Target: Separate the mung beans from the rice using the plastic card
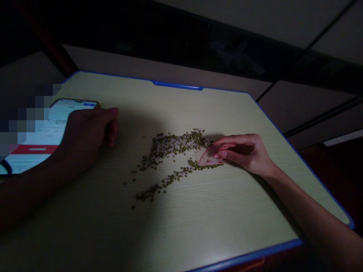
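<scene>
My right hand [244, 153] pinches a thin, clear plastic piece with a red edge [206, 156]; its exact kind is hard to make out. The piece stands tilted on the table, touching small green beans that look like mung beans [195, 165]. Beside it, a larger curved band of the same beans mixed with pale grains [176, 145] spreads to the left. My left hand [92, 126] is loosely closed at the table's left side, fingers curled, nothing visible in them. It partly covers a lit phone [36, 132].
The pale wood-grain table [227, 211] has a blue edge and a blue handle-like strip [178, 86] at its far side. Single beans [134, 207] lie scattered left of the bands. Light cabinet panels [312, 98] stand behind in dim light.
</scene>
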### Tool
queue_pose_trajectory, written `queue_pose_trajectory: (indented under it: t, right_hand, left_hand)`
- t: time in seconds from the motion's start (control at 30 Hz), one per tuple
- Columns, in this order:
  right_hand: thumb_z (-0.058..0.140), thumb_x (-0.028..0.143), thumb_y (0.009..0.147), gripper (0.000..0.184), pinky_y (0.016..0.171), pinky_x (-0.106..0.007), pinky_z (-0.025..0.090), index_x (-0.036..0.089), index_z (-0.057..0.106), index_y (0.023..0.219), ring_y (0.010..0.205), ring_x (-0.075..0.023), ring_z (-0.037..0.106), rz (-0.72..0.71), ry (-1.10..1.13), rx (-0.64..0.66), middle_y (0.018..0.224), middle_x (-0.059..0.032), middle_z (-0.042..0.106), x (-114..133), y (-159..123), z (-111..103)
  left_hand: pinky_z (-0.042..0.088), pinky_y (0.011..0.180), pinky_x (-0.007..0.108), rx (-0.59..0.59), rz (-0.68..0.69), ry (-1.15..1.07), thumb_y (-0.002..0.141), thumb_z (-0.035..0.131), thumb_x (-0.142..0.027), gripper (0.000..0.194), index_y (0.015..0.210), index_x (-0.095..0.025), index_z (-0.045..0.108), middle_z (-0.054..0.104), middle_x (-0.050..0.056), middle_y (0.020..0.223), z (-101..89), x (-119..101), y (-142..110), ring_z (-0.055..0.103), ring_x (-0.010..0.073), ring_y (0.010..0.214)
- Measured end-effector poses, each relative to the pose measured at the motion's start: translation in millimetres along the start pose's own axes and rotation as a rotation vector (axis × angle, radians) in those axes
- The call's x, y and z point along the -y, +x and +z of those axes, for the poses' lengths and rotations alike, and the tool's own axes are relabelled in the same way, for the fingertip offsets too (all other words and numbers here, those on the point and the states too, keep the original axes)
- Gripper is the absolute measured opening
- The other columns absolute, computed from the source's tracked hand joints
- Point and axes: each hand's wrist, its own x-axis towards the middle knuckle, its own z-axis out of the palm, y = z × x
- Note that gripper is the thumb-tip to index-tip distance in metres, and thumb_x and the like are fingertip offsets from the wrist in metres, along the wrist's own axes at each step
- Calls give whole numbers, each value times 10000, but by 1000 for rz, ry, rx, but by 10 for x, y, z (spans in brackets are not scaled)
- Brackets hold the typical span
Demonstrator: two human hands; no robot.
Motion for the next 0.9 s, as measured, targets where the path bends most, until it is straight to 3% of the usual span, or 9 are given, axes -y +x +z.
queue_pose_trajectory:
  t: [0.9]
  right_hand:
    - [683, 115, 690, 206, 532, -193, 499, 203, 719, 874, 559, -82, 615, 101, 41, -139, 660, 9, 714, 13, 50, 74]
  left_hand:
    - [263, 292, 190, -2, 14, 35, 691, 506, -287, 312, 405, -175, 449, 402, -42, 323, -8, -16, -17, 366, 70, 280]
